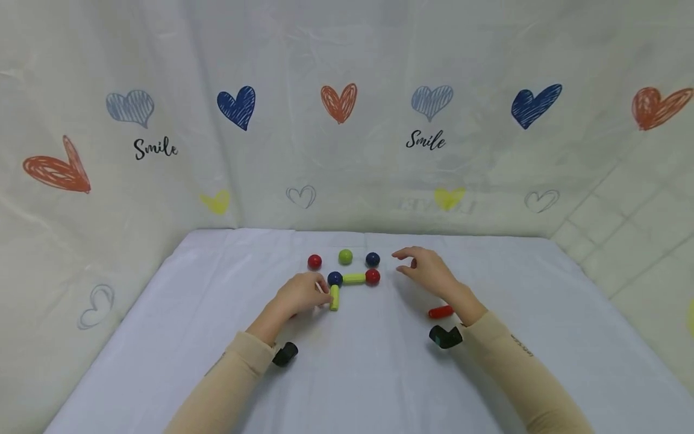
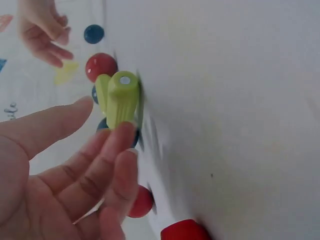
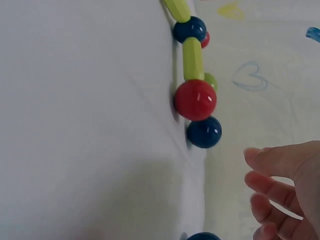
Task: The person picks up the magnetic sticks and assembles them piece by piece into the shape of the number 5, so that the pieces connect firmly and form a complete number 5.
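Note:
A joined piece lies on the table: a blue ball (image 1: 335, 278) at the corner, one lime-green rod (image 1: 354, 278) running to a red ball (image 1: 372, 276), and a second lime-green rod (image 1: 334, 298) pointing toward the person. Beside that second rod is my left hand (image 1: 301, 293), its fingertips at the rod and the thumb (image 2: 60, 122) held apart from it. My right hand (image 1: 428, 272) hovers to the right of a loose blue ball (image 3: 204, 132), fingers loosely bent, with nothing between them and the thumb.
Behind the joined piece sit a loose red ball (image 1: 314, 261) and a green ball (image 1: 345, 257). A red rod (image 1: 440, 311) lies under the right forearm, and another red piece (image 2: 185, 231) is near the left hand. At the right wrist view's bottom edge shows a blue ball (image 3: 203, 236).

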A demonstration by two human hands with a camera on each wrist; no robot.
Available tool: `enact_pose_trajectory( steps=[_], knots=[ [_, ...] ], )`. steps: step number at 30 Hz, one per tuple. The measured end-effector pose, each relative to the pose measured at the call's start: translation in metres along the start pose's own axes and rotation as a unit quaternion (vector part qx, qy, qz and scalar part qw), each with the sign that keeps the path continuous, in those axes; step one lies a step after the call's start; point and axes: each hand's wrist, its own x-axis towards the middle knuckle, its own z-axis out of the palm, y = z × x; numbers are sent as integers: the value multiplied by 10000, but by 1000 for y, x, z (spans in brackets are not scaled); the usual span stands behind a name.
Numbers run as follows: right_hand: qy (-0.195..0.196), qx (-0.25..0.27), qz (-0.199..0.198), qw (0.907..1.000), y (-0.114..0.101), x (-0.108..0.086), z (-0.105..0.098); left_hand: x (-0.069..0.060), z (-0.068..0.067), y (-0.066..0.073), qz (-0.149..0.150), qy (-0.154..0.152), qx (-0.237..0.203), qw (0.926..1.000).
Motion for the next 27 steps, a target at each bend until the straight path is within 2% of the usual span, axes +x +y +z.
enact_pose_trajectory(
  steps=[3,7,12,15,21,27],
  knots=[
    [100,-289,258,9992,8,0,-8,-3,-3,-1,288,267,5,9992],
    [-135,-606,756,9952,21,0,-14,0,-4,1,533,543,23,9971],
    [-465,-802,1256,9877,31,-1,-16,9,-4,5,647,525,-43,9965],
    [-543,-828,1324,9862,34,1,-17,16,-3,6,617,416,-62,9972],
    [-642,-794,1387,9851,38,7,-15,26,1,9,314,255,-244,9989],
    [-632,-744,1468,9843,34,7,-14,32,2,10,214,337,-286,9988]
  ],
)
